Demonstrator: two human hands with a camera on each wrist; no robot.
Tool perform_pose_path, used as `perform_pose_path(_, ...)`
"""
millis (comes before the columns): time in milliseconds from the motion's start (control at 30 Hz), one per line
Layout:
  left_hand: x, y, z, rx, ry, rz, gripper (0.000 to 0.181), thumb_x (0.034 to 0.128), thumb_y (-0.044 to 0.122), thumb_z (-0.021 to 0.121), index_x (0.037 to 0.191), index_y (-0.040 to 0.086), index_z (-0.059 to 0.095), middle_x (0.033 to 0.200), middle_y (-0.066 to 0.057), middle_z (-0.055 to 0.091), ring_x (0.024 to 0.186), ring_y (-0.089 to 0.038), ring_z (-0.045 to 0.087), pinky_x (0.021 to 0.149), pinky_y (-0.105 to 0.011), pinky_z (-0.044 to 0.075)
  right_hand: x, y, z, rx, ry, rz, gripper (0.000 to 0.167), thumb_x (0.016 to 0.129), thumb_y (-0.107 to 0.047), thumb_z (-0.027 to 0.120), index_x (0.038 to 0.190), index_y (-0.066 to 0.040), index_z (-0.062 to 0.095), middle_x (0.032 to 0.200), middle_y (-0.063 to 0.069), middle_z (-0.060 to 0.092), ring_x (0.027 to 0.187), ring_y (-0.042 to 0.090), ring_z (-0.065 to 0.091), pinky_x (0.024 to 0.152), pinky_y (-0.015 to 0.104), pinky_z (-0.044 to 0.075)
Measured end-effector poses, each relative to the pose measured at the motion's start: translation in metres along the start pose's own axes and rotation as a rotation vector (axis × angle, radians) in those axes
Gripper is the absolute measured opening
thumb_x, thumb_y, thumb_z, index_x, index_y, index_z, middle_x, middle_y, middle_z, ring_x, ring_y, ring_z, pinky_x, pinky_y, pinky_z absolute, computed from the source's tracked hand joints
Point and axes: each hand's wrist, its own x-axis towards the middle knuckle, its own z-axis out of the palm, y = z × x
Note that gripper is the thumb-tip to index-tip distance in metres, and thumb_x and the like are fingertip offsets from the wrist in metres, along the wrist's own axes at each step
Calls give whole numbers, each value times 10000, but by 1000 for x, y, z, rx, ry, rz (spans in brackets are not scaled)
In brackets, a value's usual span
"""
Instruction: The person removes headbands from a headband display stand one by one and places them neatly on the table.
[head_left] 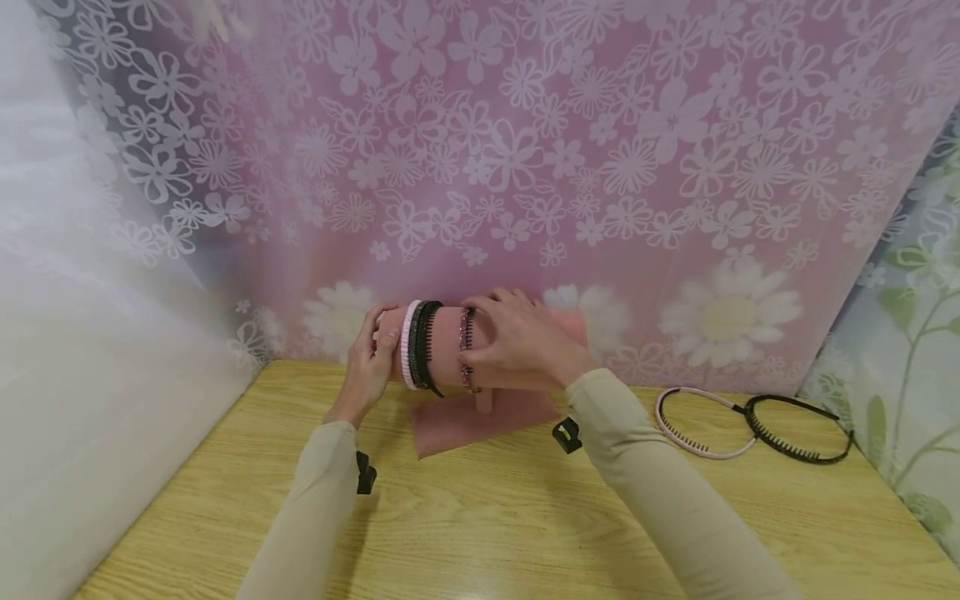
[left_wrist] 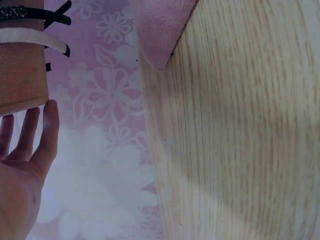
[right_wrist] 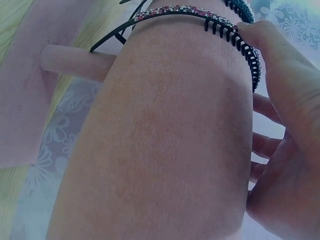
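Observation:
A pink plush headband stand point(head_left: 444, 342) has a thick horizontal roll on a short post point(head_left: 484, 402) and a flat base point(head_left: 465, 425). My left hand point(head_left: 369, 362) touches the roll's left end; in the left wrist view extended fingers point(left_wrist: 48, 132) meet its edge. Toward the middle of the roll sits a toothed black headband with pink and silver stones point(right_wrist: 185, 10). My right hand point(head_left: 517, 333) pinches this headband, the thumb on its toothed part and the other fingers partly hidden behind the roll. A white-pink headband point(head_left: 407, 346) and black headbands point(head_left: 423, 346) circle the roll near its left end.
On the wooden table point(head_left: 465, 517), at the right, lie a pink toothed headband point(head_left: 705, 451) and a black toothed headband point(head_left: 795, 454), touching. A pink flowered curtain point(head_left: 525, 167) hangs close behind the stand, with pale cloth point(head_left: 97, 333) along the left.

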Motion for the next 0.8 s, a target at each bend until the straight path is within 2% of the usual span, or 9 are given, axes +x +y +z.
perform_pose_path(267,-1,3,-1,-10,-11,-12,456,1079,394,472,1518,274,441,1400,-151,591,1013,-350,685,805,-425,544,-6,6,-4,-8,-6,6,826,842,-612,724,1523,-224,464,1508,82,489,1415,316,433,1161,562,378)
perform_pose_path(500,-1,3,-3,3,-5,-3,478,1066,433,482,1516,274,447,1400,-163,597,1015,-356,689,803,-432,554,-11,9,-6,-13,5,25,846,823,-631,729,1527,-248,459,1514,70,487,1394,323,454,1109,594,410)
perform_pose_path(800,-1,3,-3,-23,-13,-15,484,1059,431,508,1513,272,457,1377,-145,611,1020,-340,690,811,-445,555,-16,14,-4,-12,23,24,804,825,-577,739,1510,-254,469,1484,77,495,1383,318,461,1085,596,428)
